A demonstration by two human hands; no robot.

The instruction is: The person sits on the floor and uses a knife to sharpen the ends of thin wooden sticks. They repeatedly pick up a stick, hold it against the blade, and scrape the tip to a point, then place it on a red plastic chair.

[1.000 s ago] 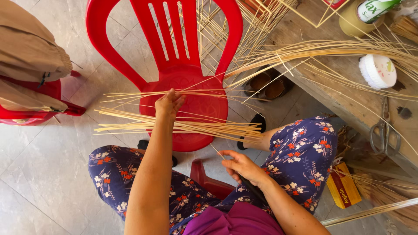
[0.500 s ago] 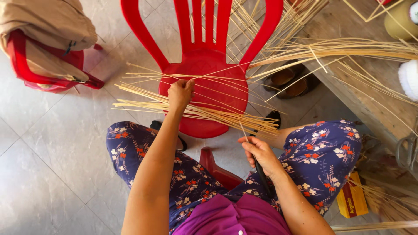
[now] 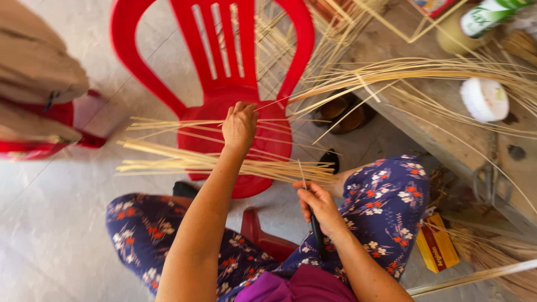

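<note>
The chair (image 3: pixel 224 95) is bright red plastic, and across its seat lie pale straw-yellow bamboo strips (image 3: pixel 184 162). Below the chair, the trousers (image 3: pixel 386 207) are dark blue-violet with a small flower print in red, orange and white, above a plain magenta top (image 3: pixel 291 288), and a second red seat (image 3: pixel 263 237) shows between the knees. Right of the chair stand a weathered grey-brown wooden bench (image 3: pixel 425 123) bearing a white round lid (image 3: pixel 484 99) and a green-and-white can (image 3: pixel 486 14), with a yellow-and-red box (image 3: pixel 437 249) lower down on the pale grey tiled floor (image 3: pixel 50 223).

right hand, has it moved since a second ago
Yes. The right hand has drawn back from the red chair toward the lap and closed on a dark handle.
</note>
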